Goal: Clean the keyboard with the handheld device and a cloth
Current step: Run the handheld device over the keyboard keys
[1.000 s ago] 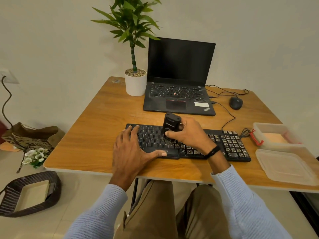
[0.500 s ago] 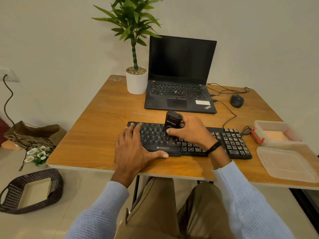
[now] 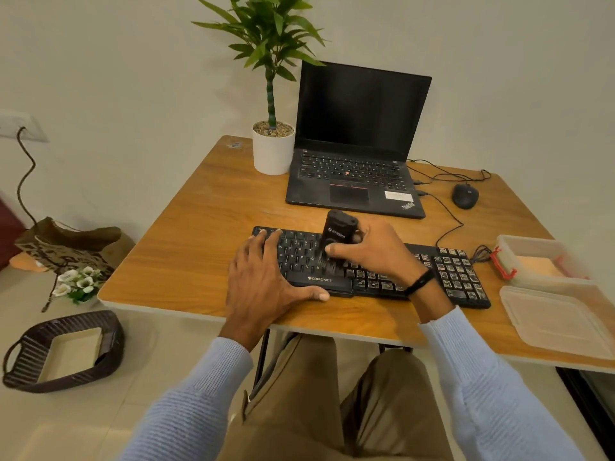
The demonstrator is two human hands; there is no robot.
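The keyboard [image 3: 372,282], a flat black plastic slab with low square keys, is laid along the near edge of the table [image 3: 199,247], and the handheld device [image 3: 337,234], a stubby matte-black cylinder with a rounded top, is stood tilted on its middle keys. The device is gripped by the right hand [image 3: 376,251], fingers curled round the body and the thumb pressed to its near side; its lower end is blurred, so the tip cannot be made out. The left hand [image 3: 263,277] is laid flat on the left keys, fingers straight, thumb against the front edge, and nothing is held in it. The device stage is judged to be under way: pale flecks are seen on the right-hand keys and number pad, so that stretch is probably left to do, and the wiping is not yet begun. No cloth is plainly seen; something soft and orange is held in the translucent plastic container [image 3: 545,247] at the right, its lid [image 3: 552,317] beside it. The tabletop is of smooth wood-grain laminate.
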